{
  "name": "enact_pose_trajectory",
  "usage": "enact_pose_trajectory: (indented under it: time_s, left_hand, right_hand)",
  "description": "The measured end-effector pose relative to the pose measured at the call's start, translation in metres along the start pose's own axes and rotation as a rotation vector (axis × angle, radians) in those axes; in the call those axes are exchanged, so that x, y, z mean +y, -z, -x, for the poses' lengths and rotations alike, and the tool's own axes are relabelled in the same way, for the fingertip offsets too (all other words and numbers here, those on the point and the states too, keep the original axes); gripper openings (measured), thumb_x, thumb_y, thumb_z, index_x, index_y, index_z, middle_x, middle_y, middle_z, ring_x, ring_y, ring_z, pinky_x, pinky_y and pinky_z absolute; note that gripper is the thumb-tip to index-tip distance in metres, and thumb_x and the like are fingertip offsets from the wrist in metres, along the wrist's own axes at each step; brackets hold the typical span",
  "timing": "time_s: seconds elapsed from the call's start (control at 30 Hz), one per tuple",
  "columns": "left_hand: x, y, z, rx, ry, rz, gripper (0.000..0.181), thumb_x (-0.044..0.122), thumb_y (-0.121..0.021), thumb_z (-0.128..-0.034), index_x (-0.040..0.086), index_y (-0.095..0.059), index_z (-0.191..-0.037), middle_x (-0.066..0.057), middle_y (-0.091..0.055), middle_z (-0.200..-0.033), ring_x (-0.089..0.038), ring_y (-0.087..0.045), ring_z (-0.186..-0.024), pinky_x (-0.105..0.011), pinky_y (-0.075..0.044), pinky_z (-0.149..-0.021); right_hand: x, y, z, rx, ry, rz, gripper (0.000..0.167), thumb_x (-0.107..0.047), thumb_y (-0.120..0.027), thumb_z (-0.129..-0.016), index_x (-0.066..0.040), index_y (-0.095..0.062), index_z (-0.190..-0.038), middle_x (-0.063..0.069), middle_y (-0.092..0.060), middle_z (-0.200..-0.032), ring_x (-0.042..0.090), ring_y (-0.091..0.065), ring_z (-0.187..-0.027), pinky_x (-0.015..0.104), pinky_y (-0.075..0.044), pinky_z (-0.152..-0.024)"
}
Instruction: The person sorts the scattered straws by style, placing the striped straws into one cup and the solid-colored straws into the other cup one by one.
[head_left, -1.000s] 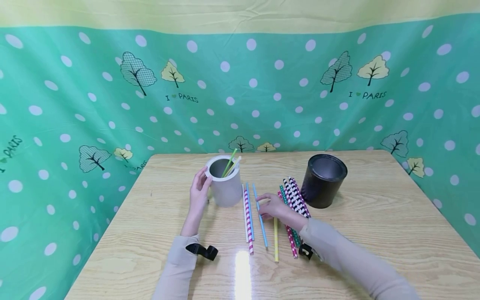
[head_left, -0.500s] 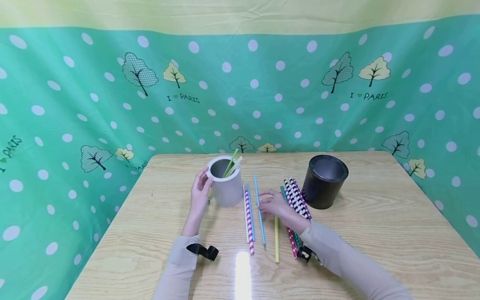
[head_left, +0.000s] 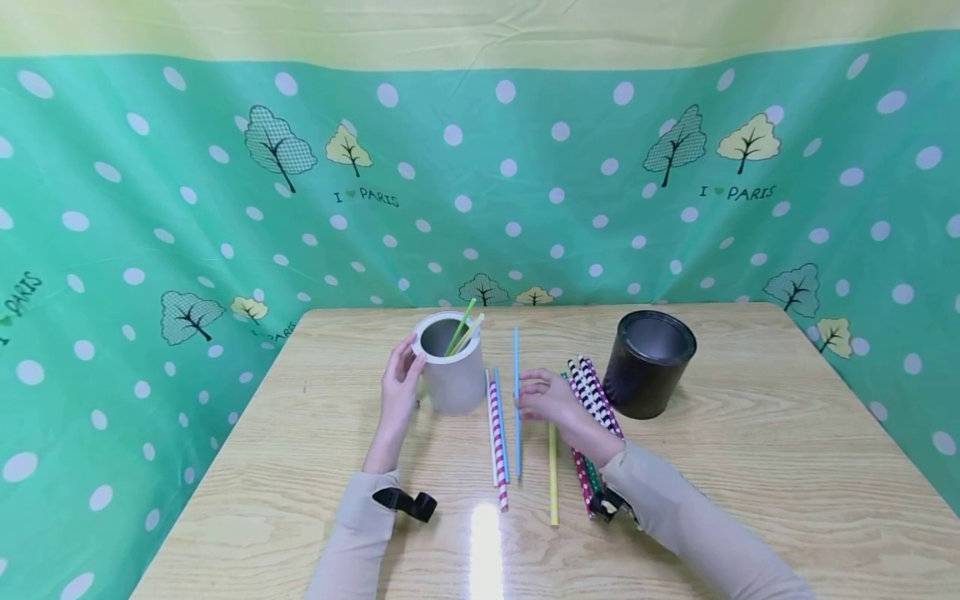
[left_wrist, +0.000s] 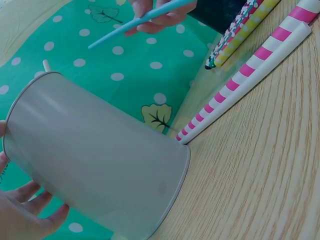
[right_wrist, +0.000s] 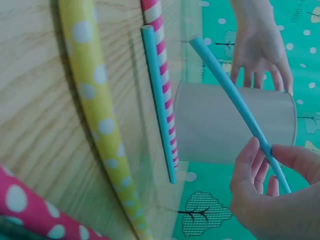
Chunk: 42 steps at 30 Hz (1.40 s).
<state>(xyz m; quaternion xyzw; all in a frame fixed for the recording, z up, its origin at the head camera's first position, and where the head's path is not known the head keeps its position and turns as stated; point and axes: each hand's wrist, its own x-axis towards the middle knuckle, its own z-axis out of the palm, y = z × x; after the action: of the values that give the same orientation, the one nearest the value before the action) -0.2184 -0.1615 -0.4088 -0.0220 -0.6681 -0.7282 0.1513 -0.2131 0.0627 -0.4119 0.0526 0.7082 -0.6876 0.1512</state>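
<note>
My right hand [head_left: 546, 396] pinches a light blue paper straw [head_left: 517, 350] between thumb and fingers, the straw raised off the table. In the right wrist view this blue straw [right_wrist: 225, 82] slants across in front of the white can. My left hand [head_left: 399, 375] holds the white can [head_left: 453, 383] at its left side, near the rim. In the left wrist view its fingers [left_wrist: 37, 200] touch the can's wall. A green straw [head_left: 463, 321] and a few pale ones stand inside the can. A pink-striped straw [head_left: 498, 450], another blue one [right_wrist: 159, 100] and a white one lie beside it.
A yellow dotted straw [head_left: 553, 483] lies below my right hand. Several pink, teal and black-patterned straws [head_left: 596, 396] lie under and beside my right forearm. A black can [head_left: 648, 367] stands at the right. A green dotted cloth [head_left: 480, 167] hangs behind the wooden table [head_left: 750, 400].
My right hand has lifted the blue straw off the table and turned it more upright, away from the yellow straw. The left hand and the white can have stayed in place.
</note>
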Motion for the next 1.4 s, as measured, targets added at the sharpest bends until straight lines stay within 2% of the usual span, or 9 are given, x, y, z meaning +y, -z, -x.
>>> enact_pose_trajectory:
  time_s: [0.3, 0.53, 0.63, 0.8, 0.93, 1.23, 1.4]
  left_hand:
    - [-0.001, 0.0, 0.0, -0.003, -0.001, 0.003, 0.041, 0.004, -0.048, -0.0895, -0.002, -0.037, -0.129, -0.021, -0.041, -0.131, -0.027, -0.038, -0.121, -0.027, -0.034, -0.099]
    - [-0.02, 0.006, -0.008, -0.006, -0.01, 0.037, 0.042, 0.006, -0.05, -0.0889, 0.002, -0.039, -0.129, -0.017, -0.043, -0.131, -0.024, -0.039, -0.121, -0.024, -0.036, -0.097]
    - [-0.022, 0.006, -0.008, -0.003, -0.018, 0.03, 0.041, 0.008, -0.051, -0.0891, 0.003, -0.04, -0.129, -0.017, -0.044, -0.13, -0.023, -0.039, -0.12, -0.022, -0.037, -0.095]
    - [-0.023, 0.006, -0.008, 0.001, -0.037, 0.028, 0.041, 0.009, -0.052, -0.0886, 0.003, -0.041, -0.128, -0.018, -0.045, -0.128, -0.023, -0.041, -0.118, -0.021, -0.038, -0.093]
    - [-0.023, 0.006, -0.008, 0.005, -0.039, 0.025, 0.041, 0.01, -0.052, -0.0883, 0.003, -0.041, -0.128, -0.017, -0.046, -0.127, -0.022, -0.042, -0.117, -0.023, -0.038, -0.094]
    - [-0.022, 0.006, -0.008, 0.002, -0.038, 0.015, 0.041, 0.011, -0.052, -0.0887, 0.004, -0.041, -0.128, -0.016, -0.045, -0.129, -0.022, -0.041, -0.118, -0.021, -0.038, -0.093]
    - [-0.022, 0.005, -0.008, -0.004, -0.029, 0.026, 0.041, 0.009, -0.051, -0.0893, 0.003, -0.04, -0.129, -0.017, -0.044, -0.13, -0.023, -0.04, -0.12, -0.02, -0.037, -0.093]
  right_hand:
    - [-0.017, -0.001, 0.004, 0.01, 0.029, -0.041, 0.04, 0.007, -0.056, -0.077, 0.001, -0.048, -0.116, 0.012, -0.056, -0.089, 0.019, -0.058, -0.074, 0.038, -0.051, -0.075]
    - [-0.029, 0.001, 0.007, -0.02, 0.079, -0.073, 0.038, 0.003, -0.055, -0.081, 0.002, -0.045, -0.118, 0.013, -0.055, -0.094, 0.018, -0.057, -0.079, 0.037, -0.05, -0.079]
    - [-0.035, 0.001, 0.008, -0.027, 0.108, -0.093, 0.037, 0.003, -0.053, -0.082, 0.003, -0.044, -0.118, 0.013, -0.054, -0.094, 0.017, -0.057, -0.08, 0.038, -0.05, -0.08]
    - [-0.047, 0.002, 0.01, -0.019, 0.16, -0.129, 0.037, 0.004, -0.052, -0.081, 0.005, -0.044, -0.117, 0.01, -0.054, -0.09, 0.014, -0.056, -0.075, 0.039, -0.049, -0.081]
    - [-0.057, 0.002, 0.011, -0.02, 0.19, -0.144, 0.037, 0.003, -0.052, -0.081, 0.005, -0.043, -0.117, 0.011, -0.054, -0.093, 0.013, -0.056, -0.075, 0.041, -0.047, -0.084]
    - [-0.079, 0.003, 0.011, -0.036, 0.282, -0.174, 0.033, 0.0, -0.054, -0.083, 0.004, -0.044, -0.113, 0.009, -0.054, -0.093, 0.015, -0.056, -0.079, 0.035, -0.05, -0.08]
    - [-0.091, 0.003, 0.011, -0.032, 0.322, -0.181, 0.031, 0.001, -0.054, -0.082, 0.005, -0.045, -0.112, 0.014, -0.053, -0.098, 0.014, -0.056, -0.078, 0.032, -0.051, -0.078]
